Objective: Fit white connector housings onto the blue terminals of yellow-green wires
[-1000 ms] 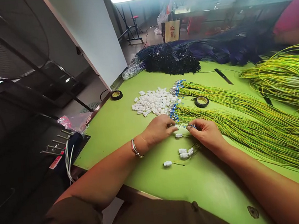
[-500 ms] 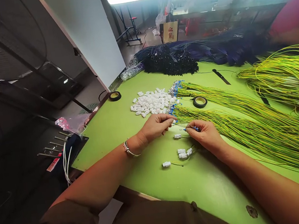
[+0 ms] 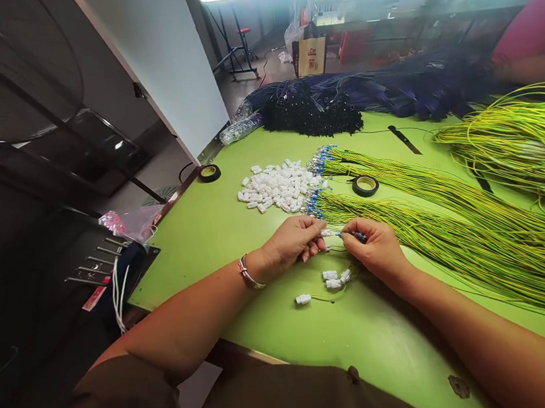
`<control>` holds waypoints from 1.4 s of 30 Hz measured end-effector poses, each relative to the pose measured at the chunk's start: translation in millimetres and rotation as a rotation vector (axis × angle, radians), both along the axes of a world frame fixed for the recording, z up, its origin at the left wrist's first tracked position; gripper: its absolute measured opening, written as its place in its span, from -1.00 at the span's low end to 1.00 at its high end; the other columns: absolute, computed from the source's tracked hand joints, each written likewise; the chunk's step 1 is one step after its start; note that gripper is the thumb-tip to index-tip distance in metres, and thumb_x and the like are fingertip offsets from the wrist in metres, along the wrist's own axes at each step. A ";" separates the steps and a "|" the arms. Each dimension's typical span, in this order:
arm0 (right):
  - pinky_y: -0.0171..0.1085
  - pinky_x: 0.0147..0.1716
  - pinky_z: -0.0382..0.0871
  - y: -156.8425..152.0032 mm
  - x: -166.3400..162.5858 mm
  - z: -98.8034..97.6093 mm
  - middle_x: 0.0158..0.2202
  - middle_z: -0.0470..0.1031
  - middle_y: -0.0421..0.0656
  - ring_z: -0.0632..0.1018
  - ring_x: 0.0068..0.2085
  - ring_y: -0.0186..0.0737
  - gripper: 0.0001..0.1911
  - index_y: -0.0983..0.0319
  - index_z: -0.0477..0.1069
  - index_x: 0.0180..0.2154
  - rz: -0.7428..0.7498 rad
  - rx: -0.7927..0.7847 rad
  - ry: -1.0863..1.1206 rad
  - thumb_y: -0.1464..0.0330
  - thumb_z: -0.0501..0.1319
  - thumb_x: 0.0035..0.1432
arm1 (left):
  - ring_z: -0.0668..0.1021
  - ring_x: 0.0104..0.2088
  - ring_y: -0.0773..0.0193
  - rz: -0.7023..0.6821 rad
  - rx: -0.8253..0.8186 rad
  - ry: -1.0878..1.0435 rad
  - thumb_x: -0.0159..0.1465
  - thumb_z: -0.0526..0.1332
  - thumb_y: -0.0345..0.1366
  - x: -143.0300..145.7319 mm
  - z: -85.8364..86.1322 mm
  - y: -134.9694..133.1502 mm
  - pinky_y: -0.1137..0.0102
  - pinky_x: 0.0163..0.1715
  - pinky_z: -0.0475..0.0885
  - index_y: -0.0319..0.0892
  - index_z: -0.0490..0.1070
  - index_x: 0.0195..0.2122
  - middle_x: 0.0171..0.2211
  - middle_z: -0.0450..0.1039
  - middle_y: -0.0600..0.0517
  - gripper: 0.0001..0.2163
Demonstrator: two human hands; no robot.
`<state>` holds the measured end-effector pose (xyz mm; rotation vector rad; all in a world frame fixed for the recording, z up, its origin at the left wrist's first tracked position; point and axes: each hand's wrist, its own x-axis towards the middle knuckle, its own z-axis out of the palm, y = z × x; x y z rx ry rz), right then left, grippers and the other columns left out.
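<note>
My left hand (image 3: 298,239) pinches a small white plastic connector housing (image 3: 326,232) between thumb and fingertips. Close on its right, my right hand (image 3: 374,242) is closed on yellow-green wires with blue terminal ends (image 3: 360,237). One blue-sleeved tip points at the housing; whether it has entered cannot be made out. Below the hands lie several white housings (image 3: 332,283) on wire ends, with another housing (image 3: 303,299) a little to the left. Beyond my left hand is a heap of loose white housings (image 3: 278,187), touching the blue terminal ends of the wire bundles.
Long yellow-green wire bundles (image 3: 454,228) stretch across the right of the green table (image 3: 197,239). Black tape rolls (image 3: 365,185) and a dark blade-like strip (image 3: 404,140) lie on it. Dark cables (image 3: 311,116) line the back. A person's pink sleeve (image 3: 531,26) shows at far right.
My left hand has come down and slightly right, carrying the white housing up to the wire tip in my right hand. The right hand has hardly moved.
</note>
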<state>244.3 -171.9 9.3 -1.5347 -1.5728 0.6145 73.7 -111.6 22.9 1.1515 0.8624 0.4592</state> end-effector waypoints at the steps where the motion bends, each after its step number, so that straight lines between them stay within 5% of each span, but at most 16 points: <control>1: -0.33 -0.49 0.21 -0.5 -0.1 -1.6 -0.58 0.39 -0.22 0.34 -0.53 -0.32 -0.87 0.22 0.39 -0.53 -0.004 0.010 -0.023 0.36 0.15 0.00 | 0.32 -0.76 0.55 0.008 -0.002 0.002 0.25 0.19 -0.17 0.6 -0.8 -0.2 0.64 -0.81 0.14 -0.25 0.26 -0.48 -0.62 0.41 0.09 -0.73; 18: -0.38 -0.56 0.16 -0.3 4.5 -6.9 -0.63 0.34 -0.25 0.28 -0.58 -0.39 -0.87 0.24 0.35 -0.53 0.199 0.109 -0.132 0.40 0.14 0.03 | 0.33 -0.80 0.52 -0.005 0.131 0.090 0.29 0.13 -0.32 11.1 -6.9 -3.3 0.63 -0.84 0.20 -0.26 0.27 -0.51 -0.67 0.40 0.12 -0.78; 25: -0.40 -0.58 0.19 -2.0 0.0 -4.1 -0.62 0.39 -0.24 0.32 -0.59 -0.40 -0.88 0.25 0.40 -0.51 0.170 0.117 -0.068 0.42 0.14 0.02 | 0.35 -0.77 0.51 0.078 0.077 0.035 0.30 0.12 -0.34 12.4 -4.1 -5.7 0.63 -0.82 0.23 -0.26 0.28 -0.49 -0.67 0.41 0.10 -0.79; 36: -0.40 -0.60 0.12 1.1 -6.5 -2.9 -0.68 0.30 -0.27 0.26 -0.62 -0.42 -0.88 0.25 0.34 -0.59 0.092 0.108 -0.143 0.43 0.14 -0.05 | 0.34 -0.78 0.51 0.075 0.118 0.093 0.29 0.12 -0.35 16.3 -4.7 -6.8 0.62 -0.81 0.21 -0.26 0.26 -0.51 -0.68 0.39 0.12 -0.78; 42: -0.39 -0.61 0.15 1.2 -1.4 -0.7 -0.67 0.31 -0.26 0.27 -0.61 -0.41 -0.86 0.26 0.39 -0.57 0.096 -0.015 0.021 0.35 0.19 -0.04 | 0.28 -0.79 0.52 -0.003 0.183 0.189 0.29 0.09 -0.31 11.6 -0.9 -6.0 0.59 -0.80 0.13 -0.23 0.25 -0.51 -0.65 0.39 0.12 -0.78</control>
